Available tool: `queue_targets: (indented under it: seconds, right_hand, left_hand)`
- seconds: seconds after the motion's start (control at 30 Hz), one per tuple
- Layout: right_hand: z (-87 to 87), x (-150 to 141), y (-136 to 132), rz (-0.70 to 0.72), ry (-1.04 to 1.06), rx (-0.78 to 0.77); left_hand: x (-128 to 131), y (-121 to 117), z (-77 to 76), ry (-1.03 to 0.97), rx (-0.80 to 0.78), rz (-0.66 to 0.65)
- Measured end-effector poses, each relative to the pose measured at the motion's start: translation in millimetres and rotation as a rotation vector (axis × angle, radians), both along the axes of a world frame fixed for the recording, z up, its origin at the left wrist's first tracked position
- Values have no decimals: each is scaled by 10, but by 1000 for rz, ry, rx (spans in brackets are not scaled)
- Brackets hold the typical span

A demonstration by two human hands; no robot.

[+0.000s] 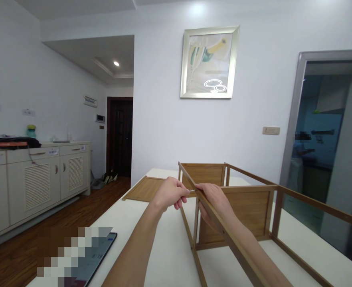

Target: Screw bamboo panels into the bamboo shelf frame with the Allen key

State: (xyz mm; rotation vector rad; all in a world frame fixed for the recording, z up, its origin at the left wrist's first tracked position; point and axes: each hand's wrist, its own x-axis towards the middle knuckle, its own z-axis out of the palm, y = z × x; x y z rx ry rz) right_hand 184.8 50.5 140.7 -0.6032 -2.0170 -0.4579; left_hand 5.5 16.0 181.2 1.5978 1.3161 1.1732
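A wooden shelf frame [224, 232] of slim rails and slatted panels lies on its side on the white table. My left hand [171, 193] pinches a thin metal rod [192, 191], like the shaft of a small hand tool. Its far tip meets the near rail of the frame, at the joint with a middle panel. My right hand [213, 197] is closed around that same rail just right of the joint, fingers partly hidden behind the wood. The part of the rod inside my left fingers is hidden.
A loose wooden panel [147, 189] lies flat on the table [164, 243] beyond my left hand. A tablet or phone [99, 253] rests at the table's left edge. White cabinets [41, 179] line the left wall. Through the doorway at right, a person [300, 149] is visible.
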Motion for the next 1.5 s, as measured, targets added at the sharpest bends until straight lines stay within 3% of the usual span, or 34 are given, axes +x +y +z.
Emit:
queue_targets:
  seconds: [0.17,0.3,0.43,0.77,1.1,1.5]
  right_hand:
    - [13,1,-19,-2,-16,-22]
    - [21,4,-33,-1,-16,-26]
    - [26,16,-36,19,-31,-12]
    - [-60,-76,-21,70,115,113]
    - [-94,-99,-41,65,184,122]
    - [-119,-109,0,83,212,149]
  left_hand:
    - [46,-41,29,166,122,131]
    - [72,-46,29,204,131,156]
    - [49,-34,28,160,91,102]
    - [-211,-83,28,-147,-115,-177]
    - [-311,-33,-26,-74,-77,-131]
    - [-246,-60,28,-47,-93,-75]
